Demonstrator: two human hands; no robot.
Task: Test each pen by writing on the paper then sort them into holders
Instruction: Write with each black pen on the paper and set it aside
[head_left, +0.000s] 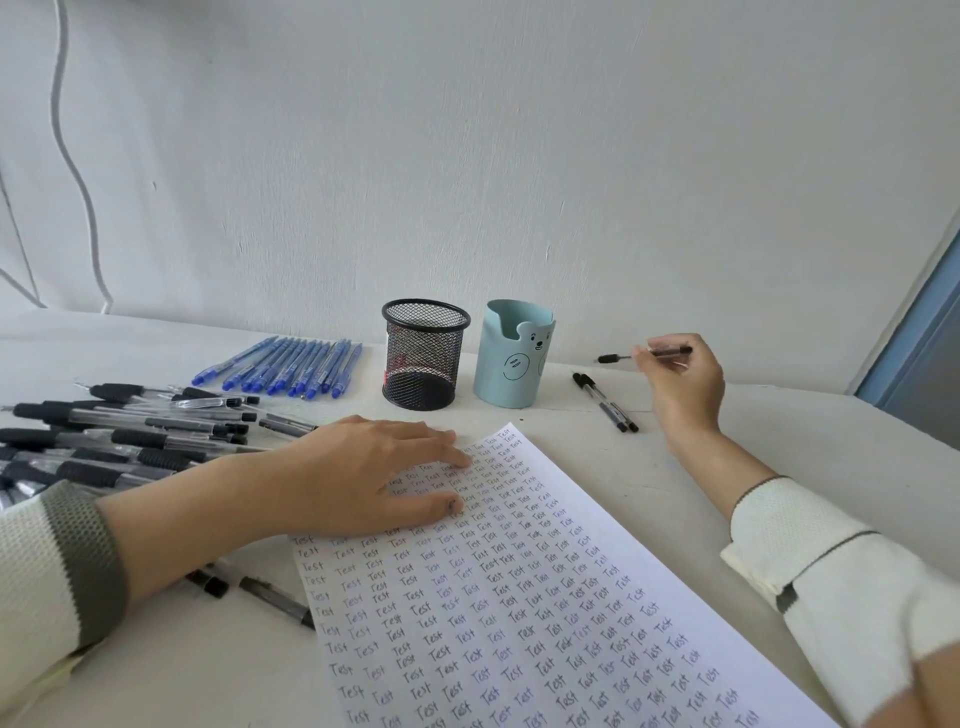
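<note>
I see left hand (363, 478) flat, fingers straight on paper sheet (519, 597) | right hand (680, 384) pinching clear-barrel black pen (617, 357) | round wire-mesh holder (425, 358) beside smooth blue bear holder (511, 364)

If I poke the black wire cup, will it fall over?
Probably it slides rather than tips: the black mesh pen holder looks wide for its height, with a flat base. No pens stand in it and it is thin mesh, so likely light and easy to shove.

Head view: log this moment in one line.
right hand: holds black pen right of blue holder | left hand: flat on paper
</note>
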